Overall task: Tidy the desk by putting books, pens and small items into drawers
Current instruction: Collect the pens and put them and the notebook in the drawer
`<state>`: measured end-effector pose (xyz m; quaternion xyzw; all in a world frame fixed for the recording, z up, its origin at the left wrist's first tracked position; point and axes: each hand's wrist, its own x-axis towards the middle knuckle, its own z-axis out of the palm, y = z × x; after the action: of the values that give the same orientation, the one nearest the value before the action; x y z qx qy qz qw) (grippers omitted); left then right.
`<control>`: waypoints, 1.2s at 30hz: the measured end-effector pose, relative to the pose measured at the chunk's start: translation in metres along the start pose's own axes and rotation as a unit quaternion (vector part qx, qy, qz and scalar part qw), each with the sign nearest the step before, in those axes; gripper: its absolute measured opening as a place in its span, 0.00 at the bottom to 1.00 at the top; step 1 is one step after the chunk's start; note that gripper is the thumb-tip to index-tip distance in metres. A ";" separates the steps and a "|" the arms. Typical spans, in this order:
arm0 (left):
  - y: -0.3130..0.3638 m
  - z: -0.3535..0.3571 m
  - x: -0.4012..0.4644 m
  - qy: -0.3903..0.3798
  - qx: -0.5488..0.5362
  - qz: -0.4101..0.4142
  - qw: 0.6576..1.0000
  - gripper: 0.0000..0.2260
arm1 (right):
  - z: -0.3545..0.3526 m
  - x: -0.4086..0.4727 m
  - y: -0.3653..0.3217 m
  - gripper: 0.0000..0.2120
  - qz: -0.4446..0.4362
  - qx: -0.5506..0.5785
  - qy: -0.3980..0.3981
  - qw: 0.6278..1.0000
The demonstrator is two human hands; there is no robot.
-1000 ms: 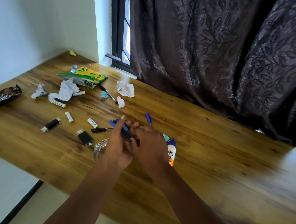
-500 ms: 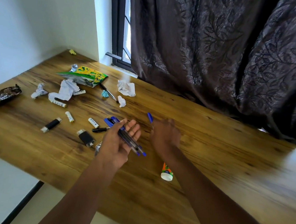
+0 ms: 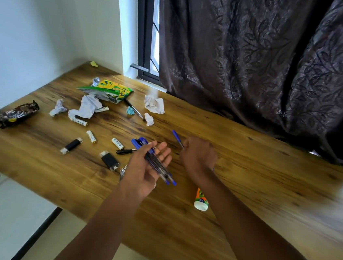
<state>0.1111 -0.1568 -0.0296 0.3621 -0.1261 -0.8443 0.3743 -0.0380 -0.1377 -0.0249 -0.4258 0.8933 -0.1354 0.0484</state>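
- Bundle of blue pens (image 3: pixel 158 164) lies across my left hand (image 3: pixel 142 173), palm up, over the worktop (image 3: pixel 256 181); caps at the far end, tips sticking out past the near side of the palm.
- Left fingers (image 3: pixel 163 150) only loosely curled, fairly straight; the pens rest on the palm more than they are squeezed. Thumb looks to lie along the far side of the bundle, hard to tell.
- Change: a second ago both hands were together over the bundle; now my right hand (image 3: pixel 199 156) has split off and reached out to the single blue pen (image 3: pixel 177 138) lying loose on the wood.
- Right fingers curled down at the near end of that pen; back of the hand hides the contact, so I cannot tell if it is pinched yet.
- Glue tube (image 3: pixel 201 199), hidden under the hands before, now shows by my right forearm, cap toward me.
- Meaning: I am still gathering pens, one more to join the bundle. No drawer in view, nothing stowed yet.
- Still loose on the worktop: black pen (image 3: pixel 125 150), another pen (image 3: pixel 133 109) by the snack bag (image 3: pixel 111 90), batteries (image 3: pixel 91 136), two USB sticks (image 3: pixel 71 145), crumpled paper (image 3: pixel 154 104), biscuit pack (image 3: pixel 15 114).
- Risk: the bundle could roll off the open palm if I tilt it.
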 end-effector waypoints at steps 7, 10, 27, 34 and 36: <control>0.002 -0.001 -0.004 -0.018 0.004 0.007 1.000 0.07 | -0.020 -0.042 -0.022 0.06 -0.090 0.158 0.071 0.981; 0.004 0.002 -0.011 -0.018 0.009 0.001 1.000 0.11 | -0.010 -0.052 -0.026 0.07 -0.145 0.153 0.057 0.976; 0.059 -0.060 -0.014 0.034 -0.034 0.082 0.996 0.12 | 0.029 0.001 -0.055 0.10 -0.221 0.054 -0.019 0.973; 0.066 -0.077 -0.021 0.060 -0.036 0.107 0.992 0.12 | 0.040 0.016 -0.077 0.10 -0.291 0.014 -0.080 0.953; 0.067 -0.081 -0.021 0.066 -0.039 0.114 0.991 0.11 | 0.043 0.015 -0.083 0.09 -0.307 0.005 -0.102 0.946</control>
<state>0.2138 -0.1837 -0.0432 0.3853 -0.1088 -0.7750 0.4890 0.0234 -0.2082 -0.0419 -0.6909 0.7087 -0.1046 0.0972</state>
